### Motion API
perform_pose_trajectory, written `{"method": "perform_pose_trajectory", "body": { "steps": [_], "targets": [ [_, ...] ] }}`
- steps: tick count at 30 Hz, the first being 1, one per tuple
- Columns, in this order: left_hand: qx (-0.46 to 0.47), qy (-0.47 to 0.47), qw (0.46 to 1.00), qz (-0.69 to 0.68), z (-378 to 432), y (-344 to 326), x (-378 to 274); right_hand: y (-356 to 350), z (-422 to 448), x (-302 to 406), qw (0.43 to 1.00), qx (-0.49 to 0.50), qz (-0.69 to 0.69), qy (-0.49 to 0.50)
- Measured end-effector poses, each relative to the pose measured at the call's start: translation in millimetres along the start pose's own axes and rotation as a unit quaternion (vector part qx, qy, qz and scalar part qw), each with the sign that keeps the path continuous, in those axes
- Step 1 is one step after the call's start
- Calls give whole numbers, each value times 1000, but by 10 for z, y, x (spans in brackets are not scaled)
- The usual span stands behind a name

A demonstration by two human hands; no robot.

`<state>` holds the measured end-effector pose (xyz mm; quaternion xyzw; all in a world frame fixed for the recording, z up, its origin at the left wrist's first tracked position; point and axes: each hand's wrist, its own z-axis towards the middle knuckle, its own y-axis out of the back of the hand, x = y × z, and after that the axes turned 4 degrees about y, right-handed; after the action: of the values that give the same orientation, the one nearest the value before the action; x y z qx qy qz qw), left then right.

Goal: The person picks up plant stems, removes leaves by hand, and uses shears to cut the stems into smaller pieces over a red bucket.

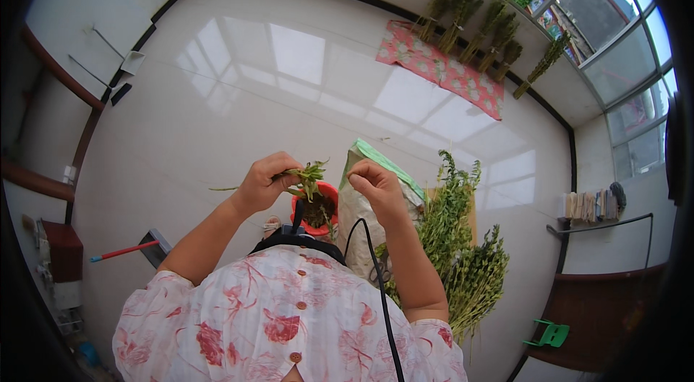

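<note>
My left hand point(268, 181) grips a leafy green plant sprig point(310, 175), whose thin stem sticks out to the left. Just right of the sprig is my right hand point(377, 184), raised with thumb and forefinger pinched together; whether something small is between them cannot be told. Below the sprig stands a red plastic bucket point(334, 199) with dark plant bits inside. A pale woven sack point(355, 214) with a green edge lies under my right hand. To its right is a heap of cut leafy stalks point(447, 235). Scissors point(381, 271) lie on the sack, partly hidden by my right arm.
A black cable point(379, 284) runs down my front. A long-handled dustpan point(156, 247) is at the left. Along the far wall, tied plant bundles point(455, 21) lean beside a red floral cloth point(434, 67). At the right are a green plastic item point(553, 334) and stacked papers or books point(591, 205).
</note>
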<state>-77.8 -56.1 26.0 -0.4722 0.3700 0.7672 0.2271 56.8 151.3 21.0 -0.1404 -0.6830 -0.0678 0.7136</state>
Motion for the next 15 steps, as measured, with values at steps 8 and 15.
{"method": "perform_pose_trajectory", "body": {
  "steps": [8, 15],
  "targets": [
    [68, 231, 936, -256, -16, 29, 125, -262, -14, 111, 961, 58, -244, 112],
    [98, 277, 913, -283, 53, -33, 70, -361, 145, 159, 946, 52, -286, 146]
  ]
}}
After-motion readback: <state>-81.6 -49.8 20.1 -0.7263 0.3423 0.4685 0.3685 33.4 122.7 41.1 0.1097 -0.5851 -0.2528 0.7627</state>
